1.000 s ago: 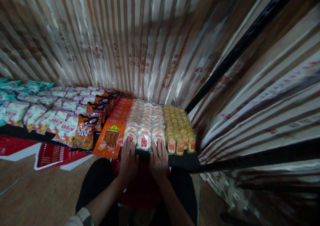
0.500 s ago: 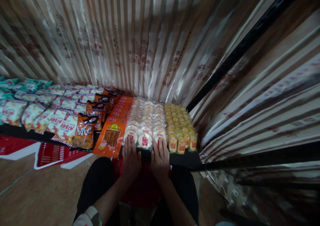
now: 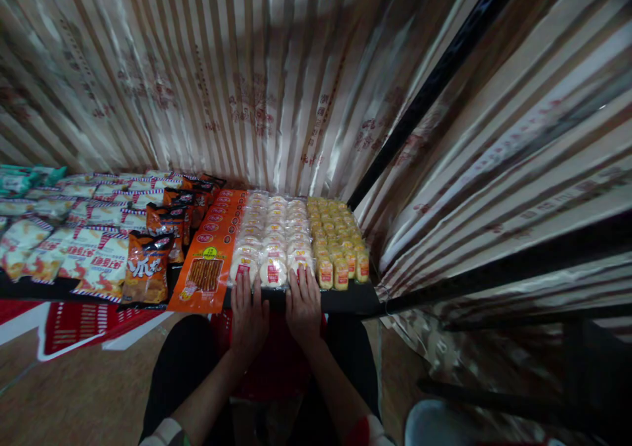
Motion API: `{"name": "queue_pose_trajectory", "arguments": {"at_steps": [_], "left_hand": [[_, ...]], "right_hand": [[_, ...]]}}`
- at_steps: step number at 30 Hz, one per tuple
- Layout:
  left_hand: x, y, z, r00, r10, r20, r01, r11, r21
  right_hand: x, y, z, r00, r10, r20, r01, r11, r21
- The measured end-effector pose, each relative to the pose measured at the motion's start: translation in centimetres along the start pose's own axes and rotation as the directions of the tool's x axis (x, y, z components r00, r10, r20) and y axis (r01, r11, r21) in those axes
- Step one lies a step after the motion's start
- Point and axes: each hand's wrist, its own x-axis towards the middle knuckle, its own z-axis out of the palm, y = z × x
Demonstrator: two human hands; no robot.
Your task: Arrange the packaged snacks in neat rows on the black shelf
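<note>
Rows of clear-wrapped round white crackers (image 3: 274,271) lie at the front middle of a black shelf (image 3: 345,301). My left hand (image 3: 249,314) lies over the shelf's front edge, its stretched fingers touching the front pack of the left row. On the front pack of the right row rest the fingers of my right hand (image 3: 303,304), also stretched out. Neither hand is wrapped around a pack. Right of the crackers stand several small yellow wrapped snacks (image 3: 340,271). To the left lies a long orange bag of stick snacks (image 3: 205,275).
Orange-and-black snack bags (image 3: 148,268) and white snack bags (image 3: 103,261) fill the shelf's left part. A patterned plastic curtain (image 3: 276,70) hangs behind, with a dark pole (image 3: 424,103) slanting at right. A red stool (image 3: 274,373) is between the person's legs.
The view has shifted right, so the shelf and its snacks appear further left. Both hands stay on the front cracker packs, with little visible movement against them.
</note>
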Motion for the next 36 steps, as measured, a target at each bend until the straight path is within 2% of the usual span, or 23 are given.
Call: {"name": "queue_pose_trajectory", "arguments": {"at_steps": [4,9,17,21,26,30,32,34,36], "left_hand": [[-1.0,0.8,0.2,0.992,0.125,0.033,-0.124,0.992,-0.023],[-1.9,1.9,1.1,0.959,0.281,0.026,-0.281,0.96,-0.008],[-0.5,2.6,1.9,0.923,0.356,0.144,-0.373,0.921,0.113],[0.1,2.7,1.9,0.919,0.36,0.161,-0.379,0.918,0.113],[0.4,2.8,1.7,0.938,0.318,0.137,-0.33,0.94,0.081],[0.9,3.0,1.5,0.92,0.365,0.146,-0.373,0.927,0.038],[1.1,3.0,1.5,0.925,0.355,0.138,-0.361,0.933,0.021],[1.5,3.3,1.6,0.931,0.34,0.129,-0.343,0.939,0.001],[1.9,3.9,1.7,0.927,0.356,0.12,-0.355,0.934,-0.028]], "right_hand": [[-0.2,0.0,-0.2,1.0,0.008,0.0,-0.008,1.0,0.019],[-1.3,0.0,-0.7,1.0,0.009,-0.018,-0.008,0.999,0.049],[-2.2,0.6,-0.4,0.999,0.01,-0.042,-0.006,0.997,0.082],[-1.7,0.9,-0.3,0.999,0.011,-0.044,-0.006,0.994,0.107],[-1.6,1.0,-0.4,1.0,0.009,-0.015,-0.007,0.989,0.145],[-1.8,1.1,-0.5,1.0,0.009,-0.011,-0.007,0.986,0.165],[-1.7,1.3,-1.0,1.0,0.0,-0.009,0.002,0.984,0.178],[-1.5,1.7,-1.7,1.0,0.009,-0.028,-0.004,0.985,0.174],[-1.2,2.5,-2.5,0.993,0.075,-0.092,-0.061,0.987,0.148]]}}
